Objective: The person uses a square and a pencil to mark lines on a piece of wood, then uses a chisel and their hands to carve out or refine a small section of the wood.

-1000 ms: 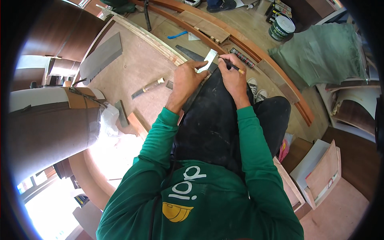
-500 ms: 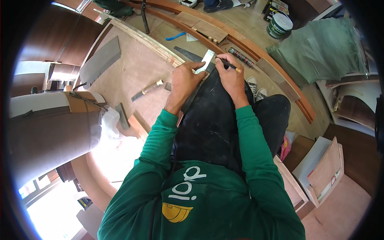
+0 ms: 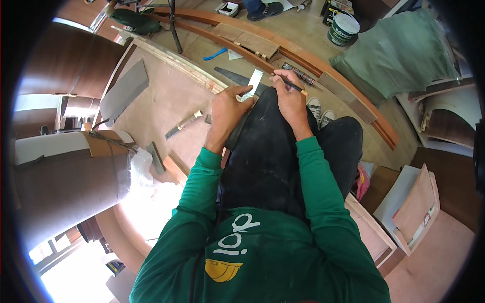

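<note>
My left hand (image 3: 228, 113) pinches a short, flat, whitish strip (image 3: 254, 82) between thumb and fingers, above my dark-trousered thigh. My right hand (image 3: 292, 103) is closed around a dark pencil (image 3: 294, 88) with a pale yellowish end. Its other end points toward the strip, with a small gap between them. Beyond the left fingers lies a dark tapered blade (image 3: 232, 76) like a handsaw's, its rest hidden by my hand and leg. Left of that hand, a chisel (image 3: 184, 124) with a light handle lies on a plywood panel (image 3: 166, 93).
A grey flat sheet (image 3: 126, 93) and a small wood block (image 3: 174, 169) lie on the panel. Curved brown wooden trim (image 3: 348, 96) arcs across the floor, near a sealant tube (image 3: 299, 74) and a paint bucket (image 3: 343, 29). A large roll (image 3: 70, 166) stands left.
The whole view has shifted slightly. My right hand with the pencil sits a little farther from the strip, and both hands keep their holds.
</note>
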A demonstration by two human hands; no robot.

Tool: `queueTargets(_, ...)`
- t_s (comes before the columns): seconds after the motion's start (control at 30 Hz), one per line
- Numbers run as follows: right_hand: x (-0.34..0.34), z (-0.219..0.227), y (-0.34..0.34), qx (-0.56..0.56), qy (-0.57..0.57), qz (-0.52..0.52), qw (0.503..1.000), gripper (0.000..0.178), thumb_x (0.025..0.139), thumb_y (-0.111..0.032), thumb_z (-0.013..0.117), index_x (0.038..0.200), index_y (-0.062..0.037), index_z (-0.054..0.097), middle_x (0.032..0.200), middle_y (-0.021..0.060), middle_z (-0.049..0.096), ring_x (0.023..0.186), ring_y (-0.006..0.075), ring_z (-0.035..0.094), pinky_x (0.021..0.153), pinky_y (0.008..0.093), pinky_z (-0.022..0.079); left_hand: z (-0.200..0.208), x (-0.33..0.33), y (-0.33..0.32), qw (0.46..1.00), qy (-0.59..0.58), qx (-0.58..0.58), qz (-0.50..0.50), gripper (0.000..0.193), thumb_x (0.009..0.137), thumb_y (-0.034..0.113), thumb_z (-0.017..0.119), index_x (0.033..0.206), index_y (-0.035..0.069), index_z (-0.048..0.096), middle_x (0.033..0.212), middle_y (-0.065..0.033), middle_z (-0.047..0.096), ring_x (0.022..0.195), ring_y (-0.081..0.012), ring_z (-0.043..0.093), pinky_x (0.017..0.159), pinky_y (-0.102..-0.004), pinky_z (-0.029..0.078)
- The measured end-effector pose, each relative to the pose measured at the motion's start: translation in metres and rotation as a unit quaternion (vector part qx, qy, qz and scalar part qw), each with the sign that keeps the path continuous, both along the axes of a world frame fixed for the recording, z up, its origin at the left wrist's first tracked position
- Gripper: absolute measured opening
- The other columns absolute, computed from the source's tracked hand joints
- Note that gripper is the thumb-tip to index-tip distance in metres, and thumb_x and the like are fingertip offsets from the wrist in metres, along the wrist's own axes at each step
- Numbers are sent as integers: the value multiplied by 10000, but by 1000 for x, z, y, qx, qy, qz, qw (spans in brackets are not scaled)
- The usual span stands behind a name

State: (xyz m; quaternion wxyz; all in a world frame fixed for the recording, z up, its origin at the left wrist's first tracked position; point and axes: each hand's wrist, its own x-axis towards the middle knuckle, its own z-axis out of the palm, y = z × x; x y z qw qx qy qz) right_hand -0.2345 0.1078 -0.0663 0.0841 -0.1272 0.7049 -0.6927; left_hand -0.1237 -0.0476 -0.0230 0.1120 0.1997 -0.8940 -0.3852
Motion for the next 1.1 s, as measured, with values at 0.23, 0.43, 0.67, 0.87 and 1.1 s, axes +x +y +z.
queueTargets(0.23, -10, 6, 2, -35, -84, 18, 996, 238, 1065, -200, 619, 1181, -24, 729, 1059, 102, 759, 957, 169, 697, 894, 323, 546, -4, 2, -4, 981, -38, 190, 21, 488, 878, 191, 885, 1325, 54, 750, 992, -95, 740, 870, -178, 750, 721, -319, 581)
queueTargets(0.43, 2, 31, 18, 127, 202, -76, 968, 341, 1102, -300, 608, 1219, 7, 698, 996, 166, 750, 932, 266, 718, 852, 381, 550, -34, 6, -30, 879, 12, 467, 94, 560, 987, 172, 810, 1442, -29, 552, 946, -34, 654, 753, -132, 671, 660, -269, 564)
queueTargets(0.67, 69, 87, 21, 111, 140, 44, 983, 303, 1044, -293, 717, 1084, 7, 711, 866, 131, 643, 751, 282, 663, 718, 379, 533, -6, 19, -51, 863, 134, 479, 86, 339, 1051, 161, 731, 1307, 10, 567, 994, -48, 661, 782, -139, 669, 670, -281, 574)
queueTargets(0.87, 123, 95, 1, 69, 125, 171, 975, 394, 939, -336, 816, 1108, 0, 698, 985, 187, 682, 889, 403, 705, 776, 490, 558, 66, 33, -24, 833, 280, 467, 96, 261, 1084, 188, 687, 1251, 53, 539, 1005, -52, 630, 800, -160, 667, 678, -290, 579)
queueTargets(1.1, 128, 91, 13, 67, 66, 229, 969, 258, 949, -201, 736, 1015, 35, 657, 937, 248, 680, 899, 473, 682, 793, 549, 538, 78, 33, 2, 842, 251, 476, 53, 197, 1096, 179, 661, 1237, 85, 562, 1035, -31, 628, 892, -158, 639, 721, -273, 564)
